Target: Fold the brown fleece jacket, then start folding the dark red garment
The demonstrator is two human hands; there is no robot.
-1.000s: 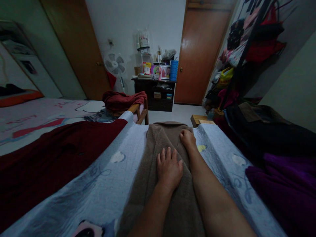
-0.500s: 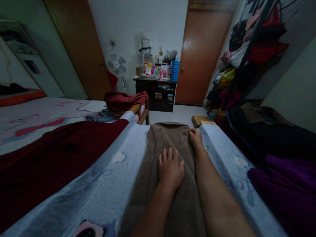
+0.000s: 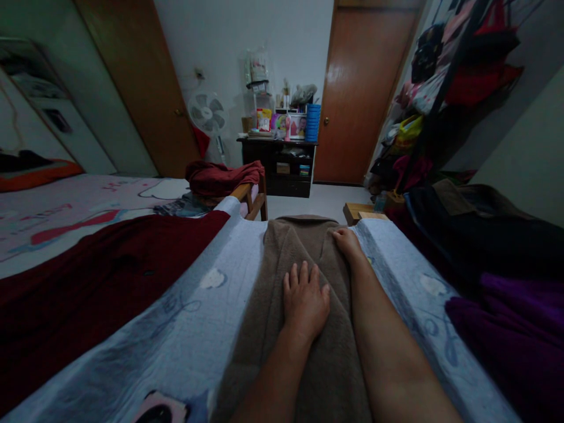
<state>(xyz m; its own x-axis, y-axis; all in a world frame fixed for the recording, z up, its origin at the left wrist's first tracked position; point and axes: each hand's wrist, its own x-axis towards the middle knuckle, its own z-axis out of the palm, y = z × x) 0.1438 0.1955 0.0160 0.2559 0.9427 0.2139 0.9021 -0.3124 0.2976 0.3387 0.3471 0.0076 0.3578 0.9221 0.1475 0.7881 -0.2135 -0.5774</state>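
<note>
A brown coat (image 3: 273,294) lies lengthwise on the pale blue patterned sheet (image 3: 176,329), its sides folded inward and its collar at the far end. My left hand (image 3: 306,299) rests flat on the middle of the coat, fingers spread. At the coat's far right edge, close to the shoulder, my right hand (image 3: 348,242) has its fingers curled on the cloth, pinching it. The fingertips of that hand are partly hidden.
A dark red garment (image 3: 110,270) is spread to the left. Dark folded clothes (image 3: 497,229) and a purple garment (image 3: 520,317) lie to the right. Beyond the bed end stand a wooden rail (image 3: 259,200), a black cabinet (image 3: 275,182) and a fan (image 3: 207,114).
My right hand has shifted slightly left and inward along the coat's edge. The left hand stays flat on the coat, and the view has tilted a little.
</note>
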